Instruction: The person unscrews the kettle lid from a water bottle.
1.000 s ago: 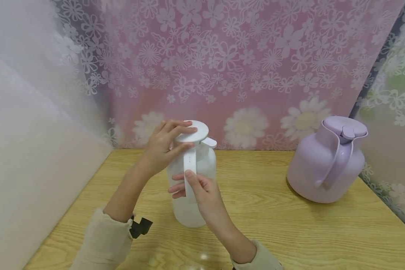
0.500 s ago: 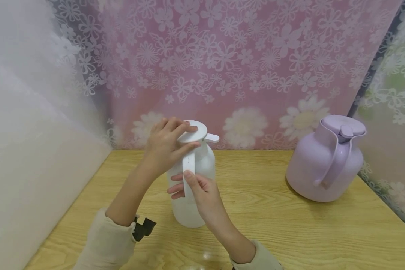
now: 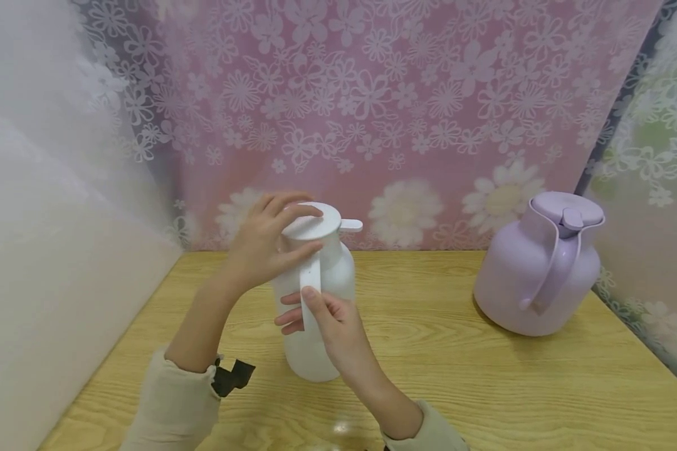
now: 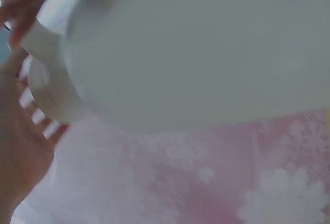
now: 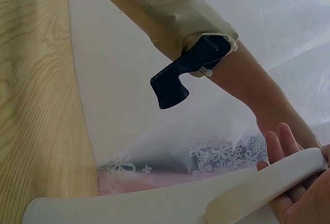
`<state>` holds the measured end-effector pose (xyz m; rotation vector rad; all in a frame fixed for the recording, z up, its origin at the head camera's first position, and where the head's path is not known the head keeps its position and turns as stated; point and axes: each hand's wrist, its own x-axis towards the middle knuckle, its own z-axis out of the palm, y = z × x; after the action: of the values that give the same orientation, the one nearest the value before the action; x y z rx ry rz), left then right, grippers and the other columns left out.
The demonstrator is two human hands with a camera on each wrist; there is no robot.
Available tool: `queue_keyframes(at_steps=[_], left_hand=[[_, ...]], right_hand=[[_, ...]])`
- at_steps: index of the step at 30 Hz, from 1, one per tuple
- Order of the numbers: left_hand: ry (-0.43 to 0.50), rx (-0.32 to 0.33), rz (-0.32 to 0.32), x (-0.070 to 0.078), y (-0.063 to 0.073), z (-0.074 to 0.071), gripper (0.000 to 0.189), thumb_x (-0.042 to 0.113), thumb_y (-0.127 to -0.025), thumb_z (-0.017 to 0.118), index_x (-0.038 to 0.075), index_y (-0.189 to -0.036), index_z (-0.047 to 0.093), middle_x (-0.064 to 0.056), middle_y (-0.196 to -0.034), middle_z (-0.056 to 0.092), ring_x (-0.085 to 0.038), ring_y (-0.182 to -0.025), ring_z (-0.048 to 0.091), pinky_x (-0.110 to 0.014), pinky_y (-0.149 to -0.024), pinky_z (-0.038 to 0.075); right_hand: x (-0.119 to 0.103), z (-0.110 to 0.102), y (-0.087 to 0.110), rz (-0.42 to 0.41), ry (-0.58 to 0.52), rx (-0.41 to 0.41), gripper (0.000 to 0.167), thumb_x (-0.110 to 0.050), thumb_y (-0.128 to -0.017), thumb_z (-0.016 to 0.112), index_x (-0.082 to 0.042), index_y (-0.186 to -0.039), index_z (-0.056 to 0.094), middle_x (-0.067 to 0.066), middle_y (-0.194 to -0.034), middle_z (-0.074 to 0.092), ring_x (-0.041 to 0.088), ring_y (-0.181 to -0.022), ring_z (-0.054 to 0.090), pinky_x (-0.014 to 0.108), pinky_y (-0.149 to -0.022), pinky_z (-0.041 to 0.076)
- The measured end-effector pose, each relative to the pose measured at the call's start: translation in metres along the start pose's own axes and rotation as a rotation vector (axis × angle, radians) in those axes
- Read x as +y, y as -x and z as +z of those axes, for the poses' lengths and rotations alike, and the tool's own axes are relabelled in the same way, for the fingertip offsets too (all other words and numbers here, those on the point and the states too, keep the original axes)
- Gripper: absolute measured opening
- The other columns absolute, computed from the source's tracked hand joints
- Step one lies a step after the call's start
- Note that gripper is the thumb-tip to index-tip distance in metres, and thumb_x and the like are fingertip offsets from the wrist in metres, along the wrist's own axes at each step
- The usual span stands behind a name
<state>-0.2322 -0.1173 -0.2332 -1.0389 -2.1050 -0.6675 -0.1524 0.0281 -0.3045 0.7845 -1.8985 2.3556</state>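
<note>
A white vacuum jug [image 3: 318, 357] stands upright on the wooden table in the head view. My left hand [image 3: 259, 244] spans its round white lid [image 3: 316, 220], thumb along the near rim and fingers over the top and far side. From the lid a short lever [image 3: 351, 225] sticks out to the right. My right hand [image 3: 335, 322] grips the jug's handle [image 3: 310, 279], the thumb pressed on its outer face and the fingers passed behind it. The jug's pale body [image 4: 206, 53] fills much of the left wrist view. In the right wrist view, the handle [image 5: 268, 188] lies within the fingers.
A lilac jug [image 3: 533, 275] with its lid on stands at the right of the wooden table [image 3: 440, 388]. A pink flowered curtain [image 3: 383, 113] hangs behind, with a pale wall [image 3: 73, 207] at left. A black mount [image 3: 232, 377] sits on my left wrist.
The lid has turned anticlockwise, its lever swinging away from me. My left fingers have spread and shifted slightly left on the lid. My right hand keeps its grip on the handle.
</note>
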Motion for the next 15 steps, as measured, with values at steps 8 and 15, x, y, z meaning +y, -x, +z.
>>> queue_keyframes(at_steps=[8, 15], left_hand=[[0.407, -0.046, 0.072, -0.02, 0.018, -0.001, 0.034, 0.003, -0.086, 0.062, 0.008, -0.119, 0.055, -0.007, -0.131, 0.049, -0.027, -0.127, 0.035, -0.042, -0.103, 0.026], [0.324, 0.016, 0.119, -0.02, 0.015, 0.002, 0.03, 0.016, -0.088, 0.063, 0.007, -0.116, 0.058, -0.008, -0.127, 0.052, -0.026, -0.123, 0.04, -0.042, -0.1, 0.031]], right_hand=[[0.001, 0.0, 0.0, -0.025, 0.011, -0.01, 0.042, -0.025, -0.1, 0.04, 0.01, -0.101, 0.062, 0.022, -0.083, 0.066, 0.033, -0.074, 0.065, 0.042, -0.073, 0.051], [0.001, 0.0, 0.0, -0.018, 0.004, -0.01, 0.042, -0.026, -0.1, 0.039, 0.009, -0.102, 0.062, 0.022, -0.084, 0.066, 0.033, -0.075, 0.065, 0.042, -0.074, 0.051]])
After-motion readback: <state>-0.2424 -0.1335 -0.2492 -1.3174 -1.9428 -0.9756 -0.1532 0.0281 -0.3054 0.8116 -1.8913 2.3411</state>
